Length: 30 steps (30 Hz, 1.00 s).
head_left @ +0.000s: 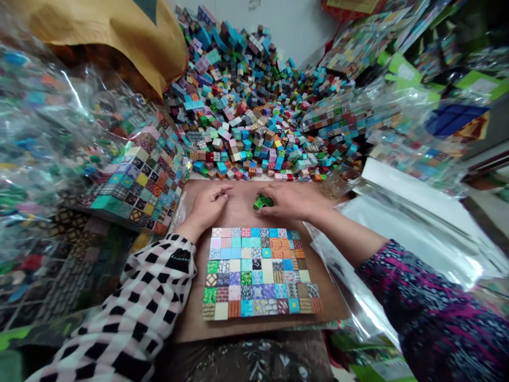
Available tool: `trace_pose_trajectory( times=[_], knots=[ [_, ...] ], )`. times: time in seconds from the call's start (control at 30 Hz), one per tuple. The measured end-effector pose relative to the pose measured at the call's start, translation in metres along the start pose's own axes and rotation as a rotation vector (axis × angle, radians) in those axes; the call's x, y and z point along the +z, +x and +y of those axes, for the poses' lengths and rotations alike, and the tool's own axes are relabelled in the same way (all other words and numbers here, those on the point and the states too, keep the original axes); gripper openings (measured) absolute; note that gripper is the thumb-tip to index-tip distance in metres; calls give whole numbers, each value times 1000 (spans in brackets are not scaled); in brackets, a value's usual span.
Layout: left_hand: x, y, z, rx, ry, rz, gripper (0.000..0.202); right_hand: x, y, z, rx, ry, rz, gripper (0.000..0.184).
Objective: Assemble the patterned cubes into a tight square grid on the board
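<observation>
My right hand reaches in from the right over the brown board. Its thumb and fingers close on a green patterned cube, which may be more than one piece. To the left, my left hand hovers over or rests on the same board, its fingers curled. Anything inside that curl is hidden from me. In front of both hands lies a flat block of small printed cubes in close rows, its right edge uneven. Neither hand touches this block.
Behind the board rises a large heap of loose printed cubes. Clear bags of packed cubes stand on the left. Plastic sheets lie to the right, below more bagged cubes. A yellow sack hangs at the upper left.
</observation>
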<state>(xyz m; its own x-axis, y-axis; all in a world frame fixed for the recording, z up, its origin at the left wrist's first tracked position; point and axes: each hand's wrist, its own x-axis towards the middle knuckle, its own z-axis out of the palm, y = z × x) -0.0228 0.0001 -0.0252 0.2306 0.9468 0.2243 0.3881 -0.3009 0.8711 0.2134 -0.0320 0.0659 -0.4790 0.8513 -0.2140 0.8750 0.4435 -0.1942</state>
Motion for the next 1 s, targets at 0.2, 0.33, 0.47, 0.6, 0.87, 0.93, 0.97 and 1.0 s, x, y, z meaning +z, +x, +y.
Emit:
trace_pose_trajectory(
  times=[0.2, 0.33, 0.47, 0.6, 0.87, 0.93, 0.97, 1.0],
  knots=[
    [-2, 0, 3, -7, 9, 5, 30, 6, -2, 7, 48, 24, 14, 30],
    [-3, 0, 4, -8, 7, 4, 31, 2, -10, 13, 16, 38, 92, 34],
    [-2, 1, 2, 5, 11, 6, 31, -4, -14, 21, -129, 61, 63, 49],
    [-2, 1, -1, 4, 10, 4, 32, 0, -10, 23, -197, 61, 28, 52],
    [0, 2, -6, 1, 2, -2, 34, 10, -10, 22, -118, 51, 49, 35],
    [0, 2, -6, 2, -1, -2, 34, 11, -12, 24, -125, 47, 59, 36],
    [0, 2, -6, 2, -3, -1, 33, 12, -13, 25, -130, 46, 64, 34],
    [-1, 2, -6, 2, -4, -1, 33, 13, -13, 25, -134, 45, 66, 31]
  ],
)
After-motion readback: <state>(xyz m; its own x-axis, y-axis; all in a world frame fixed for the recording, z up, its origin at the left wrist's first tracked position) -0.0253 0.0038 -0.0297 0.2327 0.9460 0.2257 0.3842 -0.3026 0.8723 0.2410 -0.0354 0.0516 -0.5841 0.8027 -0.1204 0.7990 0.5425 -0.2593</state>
